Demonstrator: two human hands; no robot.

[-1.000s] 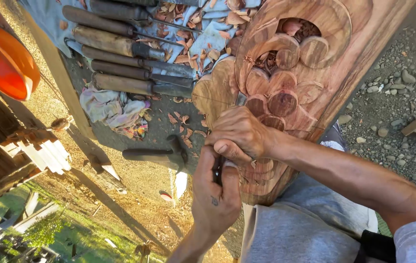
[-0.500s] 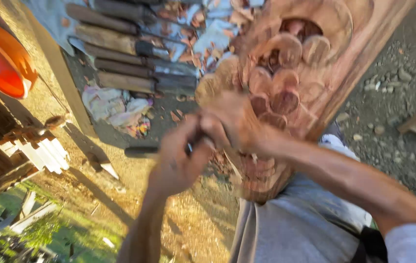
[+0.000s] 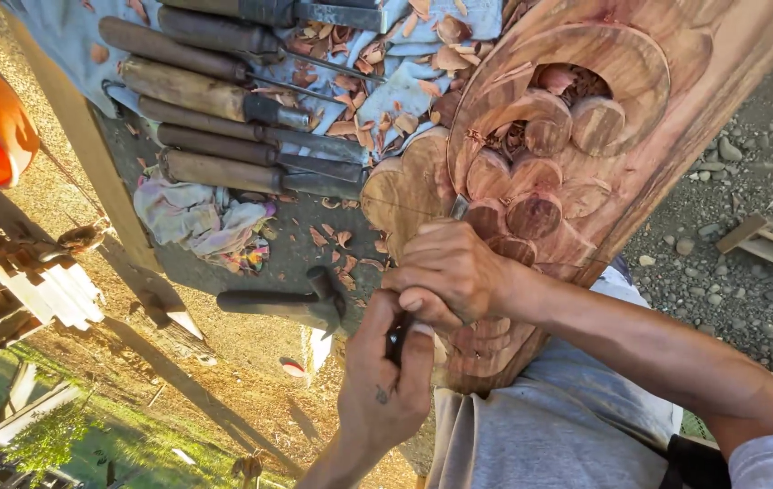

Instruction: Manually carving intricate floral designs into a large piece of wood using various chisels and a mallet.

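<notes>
Both our hands clamp one chisel (image 3: 454, 210): right hand (image 3: 448, 274) nearer the carving (image 3: 549, 172), left hand (image 3: 386, 380) on the handle, its long axis pointing up into the carved petals.

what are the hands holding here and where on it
Both hands grip one chisel: the left hand around the butt of its dark handle, the right hand further up; only its blade tip shows, against the carved wood panel.

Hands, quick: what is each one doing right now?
Left hand: closed around the dark handle of a chisel.
Right hand: closed over the same chisel further up, resting against the carved wooden panel.
</notes>
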